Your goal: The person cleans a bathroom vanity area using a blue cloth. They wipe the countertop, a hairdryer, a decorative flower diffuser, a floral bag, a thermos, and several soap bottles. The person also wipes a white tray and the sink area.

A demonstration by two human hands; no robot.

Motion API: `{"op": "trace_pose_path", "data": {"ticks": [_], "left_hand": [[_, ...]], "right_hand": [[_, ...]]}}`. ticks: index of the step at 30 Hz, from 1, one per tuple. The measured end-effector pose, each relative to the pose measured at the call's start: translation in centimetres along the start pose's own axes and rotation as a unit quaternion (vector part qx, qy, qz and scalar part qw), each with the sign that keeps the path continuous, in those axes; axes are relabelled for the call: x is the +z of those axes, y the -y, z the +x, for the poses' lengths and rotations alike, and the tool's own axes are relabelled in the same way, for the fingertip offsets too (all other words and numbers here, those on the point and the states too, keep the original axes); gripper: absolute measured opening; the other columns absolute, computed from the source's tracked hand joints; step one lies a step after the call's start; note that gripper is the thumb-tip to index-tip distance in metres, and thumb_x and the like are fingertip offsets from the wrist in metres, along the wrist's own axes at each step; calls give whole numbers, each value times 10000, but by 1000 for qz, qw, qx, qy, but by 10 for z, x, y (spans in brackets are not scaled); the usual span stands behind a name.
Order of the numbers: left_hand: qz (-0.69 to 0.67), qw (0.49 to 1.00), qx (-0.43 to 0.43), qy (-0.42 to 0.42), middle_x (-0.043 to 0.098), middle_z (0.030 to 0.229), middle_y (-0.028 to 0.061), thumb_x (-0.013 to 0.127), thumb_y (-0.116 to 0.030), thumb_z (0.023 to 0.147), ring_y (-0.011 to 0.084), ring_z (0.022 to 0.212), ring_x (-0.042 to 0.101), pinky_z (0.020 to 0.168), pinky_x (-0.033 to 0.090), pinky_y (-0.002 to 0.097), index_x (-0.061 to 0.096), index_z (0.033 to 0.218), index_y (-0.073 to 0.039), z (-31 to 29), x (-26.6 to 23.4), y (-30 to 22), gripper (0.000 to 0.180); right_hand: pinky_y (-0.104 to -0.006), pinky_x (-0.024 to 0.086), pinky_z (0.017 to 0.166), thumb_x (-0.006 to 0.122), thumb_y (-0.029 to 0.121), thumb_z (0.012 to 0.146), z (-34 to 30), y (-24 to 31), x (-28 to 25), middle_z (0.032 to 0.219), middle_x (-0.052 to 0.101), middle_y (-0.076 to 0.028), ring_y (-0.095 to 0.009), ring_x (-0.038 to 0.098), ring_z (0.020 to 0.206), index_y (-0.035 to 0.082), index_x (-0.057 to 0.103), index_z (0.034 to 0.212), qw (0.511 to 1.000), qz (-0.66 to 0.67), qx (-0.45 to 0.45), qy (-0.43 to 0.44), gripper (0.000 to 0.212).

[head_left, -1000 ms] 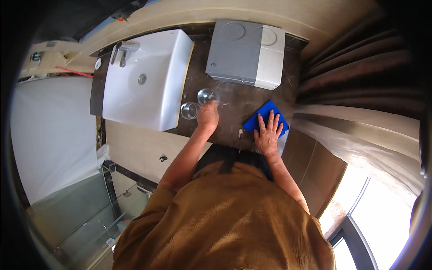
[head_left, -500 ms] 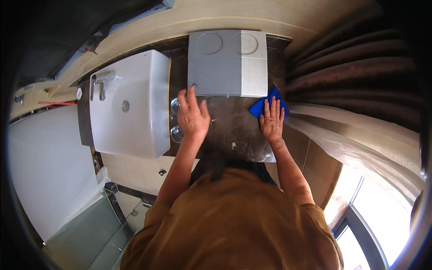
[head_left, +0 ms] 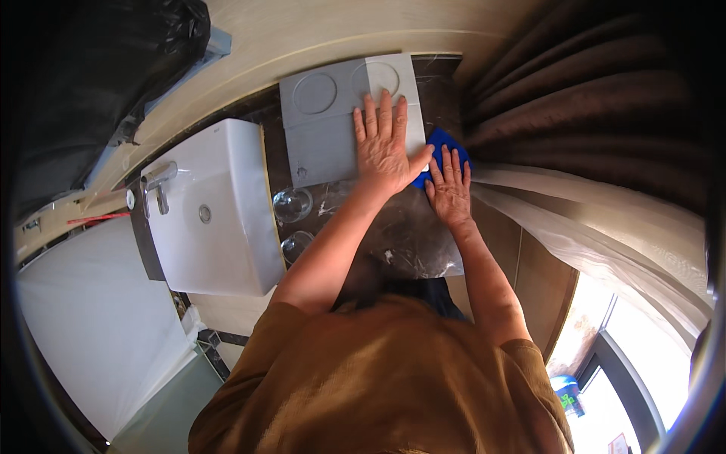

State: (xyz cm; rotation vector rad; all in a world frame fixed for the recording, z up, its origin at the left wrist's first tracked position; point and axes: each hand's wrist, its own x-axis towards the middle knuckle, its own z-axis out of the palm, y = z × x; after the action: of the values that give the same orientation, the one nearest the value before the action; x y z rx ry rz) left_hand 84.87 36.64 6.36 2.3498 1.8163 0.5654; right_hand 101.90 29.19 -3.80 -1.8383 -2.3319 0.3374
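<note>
I am pressing my right hand (head_left: 451,188) flat, fingers spread, on the blue cloth (head_left: 441,144) at two o'clock; my left hand (head_left: 384,145), spread, is bracing the grey tray (head_left: 321,129). The dark counter (head_left: 412,234) probably needs more wiping.

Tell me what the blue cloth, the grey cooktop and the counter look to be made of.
Blue cloth: soft fabric, probably microfibre; it bunches under the right hand.
Grey cooktop: smooth matte glass or ceramic, flat with ring markings, under the left hand.
Counter: dark polished stone, likely marble; pale veins and glare.
</note>
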Motion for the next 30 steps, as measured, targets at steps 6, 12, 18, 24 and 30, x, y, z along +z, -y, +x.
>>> {"op": "trace_pose_path", "data": {"ticks": [6,12,18,24,30], "left_hand": [[-39,998,6,43,271,1529,202,694,-372,677,444,1444,154,1177,86,557,347,1454,-45,-25,-18,-10,911],[-83,990,62,97,301,1514,201,684,-319,636,474,1412,214,1154,146,597,372,1438,-61,-59,-34,-11,898],[-76,991,65,91,294,1517,197,692,-277,618,464,1414,217,1154,168,592,376,1430,-47,-58,-37,-16,901],[-72,990,66,101,290,1525,194,673,-296,625,457,1427,202,1154,177,587,386,1434,-47,-75,-36,-24,894],[-104,983,81,130,249,1559,183,645,-326,651,425,1461,142,1188,106,550,369,1461,-55,-101,-36,-48,898]], "right_hand": [[-512,127,1182,553,317,908,-1,-1,-3,1598,209,-92,-290,182,1474,216,345,1495,1000,4,-5,6,631],[-514,189,1158,581,264,884,34,-13,0,1592,223,-102,-302,200,1467,138,384,1463,999,12,-22,-43,625],[-493,242,1149,569,254,899,62,-27,11,1587,228,-101,-295,211,1463,141,350,1484,998,14,3,-65,635],[-501,212,1158,580,175,888,-17,-3,-2,1557,289,-136,-318,244,1449,103,362,1473,997,59,12,-43,628],[-399,421,994,545,74,933,-58,-19,-12,1291,576,-184,-352,539,1182,18,608,1195,945,270,126,-135,275]]}}
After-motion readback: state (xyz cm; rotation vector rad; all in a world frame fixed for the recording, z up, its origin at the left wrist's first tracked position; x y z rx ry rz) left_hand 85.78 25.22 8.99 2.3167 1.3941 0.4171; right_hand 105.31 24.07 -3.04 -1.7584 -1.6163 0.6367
